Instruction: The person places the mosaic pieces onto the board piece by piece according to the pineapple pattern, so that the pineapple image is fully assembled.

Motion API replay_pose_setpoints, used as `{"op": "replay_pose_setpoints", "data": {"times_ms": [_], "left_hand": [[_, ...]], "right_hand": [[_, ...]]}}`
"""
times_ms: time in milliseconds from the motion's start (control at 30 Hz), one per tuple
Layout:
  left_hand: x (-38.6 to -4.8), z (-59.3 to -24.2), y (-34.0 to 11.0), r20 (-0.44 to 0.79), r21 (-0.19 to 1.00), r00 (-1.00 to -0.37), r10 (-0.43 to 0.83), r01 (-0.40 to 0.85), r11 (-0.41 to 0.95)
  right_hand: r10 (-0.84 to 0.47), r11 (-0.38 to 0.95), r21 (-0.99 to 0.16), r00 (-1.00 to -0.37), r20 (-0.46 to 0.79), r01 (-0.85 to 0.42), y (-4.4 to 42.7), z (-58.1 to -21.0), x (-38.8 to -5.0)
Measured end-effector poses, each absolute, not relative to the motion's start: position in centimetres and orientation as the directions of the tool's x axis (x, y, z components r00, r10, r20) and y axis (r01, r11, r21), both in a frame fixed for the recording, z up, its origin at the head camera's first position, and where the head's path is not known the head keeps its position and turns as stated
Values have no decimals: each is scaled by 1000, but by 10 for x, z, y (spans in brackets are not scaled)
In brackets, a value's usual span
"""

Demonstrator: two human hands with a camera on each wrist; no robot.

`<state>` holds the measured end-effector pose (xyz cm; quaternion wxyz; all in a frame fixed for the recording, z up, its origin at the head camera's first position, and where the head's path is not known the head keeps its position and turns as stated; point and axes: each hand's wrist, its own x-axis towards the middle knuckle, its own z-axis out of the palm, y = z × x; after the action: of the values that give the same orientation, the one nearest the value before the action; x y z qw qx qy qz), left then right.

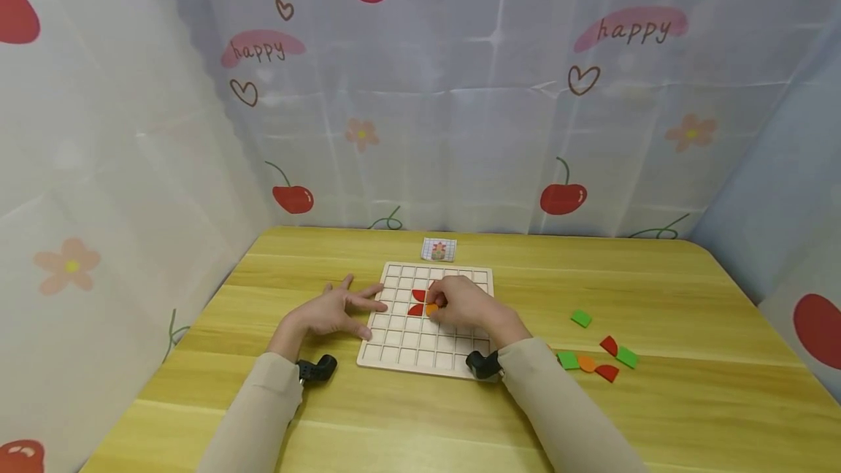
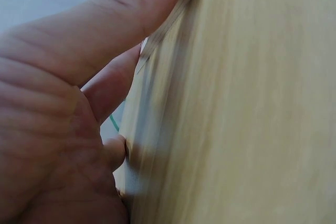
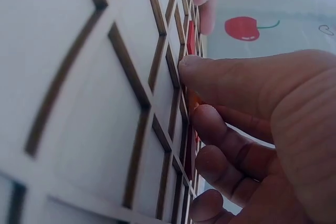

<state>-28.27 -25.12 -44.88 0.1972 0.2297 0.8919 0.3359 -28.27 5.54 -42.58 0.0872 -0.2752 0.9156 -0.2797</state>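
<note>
Beige sleeves are stretched over the desk, a black device being worn at each wrist. Between the hands, well inside the desk's edges, a wooden grid board is laid flat. Its left edge is touched by the left hand, whose fingers are spread and grasp nothing, probably so that sliding is prevented. An orange tile is pinched by the thumb and fingers of the right hand over the board's middle, just beside red tiles; so fine a grip seems suited to the small cells. Nearer the desk's far edge, a patterned card is placed face up, perhaps for easy viewing. Loose tiles are scattered towards the right edge, apparently within reach.
</note>
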Motion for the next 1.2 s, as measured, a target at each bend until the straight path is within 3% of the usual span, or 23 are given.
{"op": "replay_pose_setpoints", "data": {"times_ms": [533,833,1200], "left_hand": [[-282,-449,-251,-192,697,-816,545,278,661],[-280,-449,-250,-192,694,-818,542,277,664],[-281,-448,-250,-190,686,-821,538,281,672]], "right_hand": [[-540,675,-558,-839,73,-483,75,-424,-277],[-515,679,-602,-857,18,-421,102,-415,-264],[-518,679,-574,-853,66,-457,142,-407,-249]]}}
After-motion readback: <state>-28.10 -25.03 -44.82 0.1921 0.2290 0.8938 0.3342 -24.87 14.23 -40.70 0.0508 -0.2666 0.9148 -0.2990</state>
